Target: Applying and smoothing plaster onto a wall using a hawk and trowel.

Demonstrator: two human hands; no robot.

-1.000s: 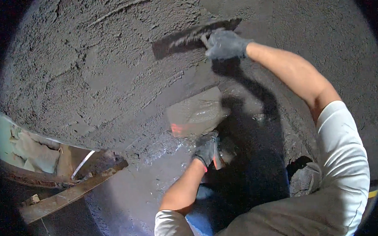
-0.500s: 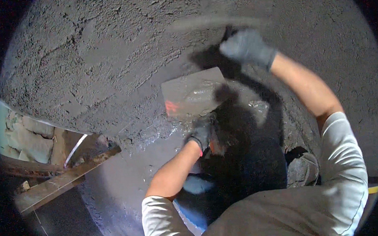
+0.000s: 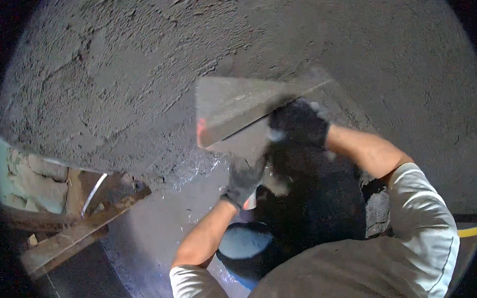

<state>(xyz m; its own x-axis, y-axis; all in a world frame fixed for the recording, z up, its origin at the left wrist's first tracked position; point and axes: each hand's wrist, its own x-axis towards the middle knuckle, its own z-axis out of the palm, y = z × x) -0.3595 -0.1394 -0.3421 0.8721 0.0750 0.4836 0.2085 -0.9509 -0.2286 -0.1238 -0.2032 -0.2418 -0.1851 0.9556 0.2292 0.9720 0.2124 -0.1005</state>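
Note:
My left hand (image 3: pixel 243 179), in a dark work glove, is closed around the handle of a plasterer's hawk (image 3: pixel 215 99), a flat grey board with a red mark on its left edge. My right hand (image 3: pixel 299 124), also gloved, grips a long-bladed plastering trowel (image 3: pixel 258 116); motion blurs the blade. The trowel lies slantwise over the hawk, and whether they touch I cannot tell. Wet smears of mortar show about the hawk. Behind both tools spreads a grey mortar-coated surface (image 3: pixel 139 73), rough at the left and smoother at the right.
Timber planks (image 3: pixel 87 227) and pale stones (image 3: pixel 45 176) stand at the lower left. Below my right forearm is a bucket of mortar (image 3: pixel 378 212), partly hidden by my sleeve. A rounded bluish thing (image 3: pixel 245 242) sits below my left hand. A yellow strip (image 3: pixel 469 232) shows at the right.
My right hand has swung down and left with the trowel, from the upper right of the surface to over the hawk. My left hand and the hawk have shifted slightly left.

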